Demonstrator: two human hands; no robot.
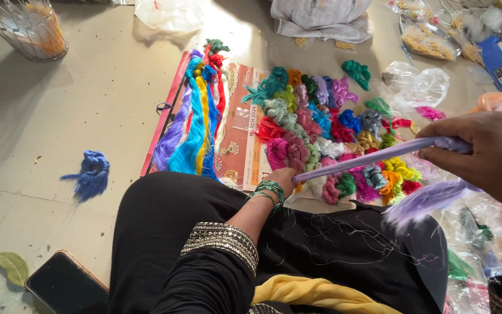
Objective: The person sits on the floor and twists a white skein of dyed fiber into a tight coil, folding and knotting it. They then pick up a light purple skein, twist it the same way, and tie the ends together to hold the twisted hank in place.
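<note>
A taut lilac thread skein (367, 157) stretches between my two hands above my lap. My left hand (283, 176), green bangles on its wrist, is closed on the skein's lower end near the thread pile. My right hand (486, 154) grips the upper end at the right, and a loose lilac tuft (425, 200) hangs below it. Behind the skein lies a heap of coloured thread bundles (326, 134) on the floor.
Long straight skeins in purple, blue, yellow and red (196, 125) lie on a printed sheet (239, 134). A blue bundle (91, 174) sits alone at left. A phone (65, 285) and leaf (13, 266) lie bottom left, a wire basket (27, 26) top left, plastic bags (419, 87) at right.
</note>
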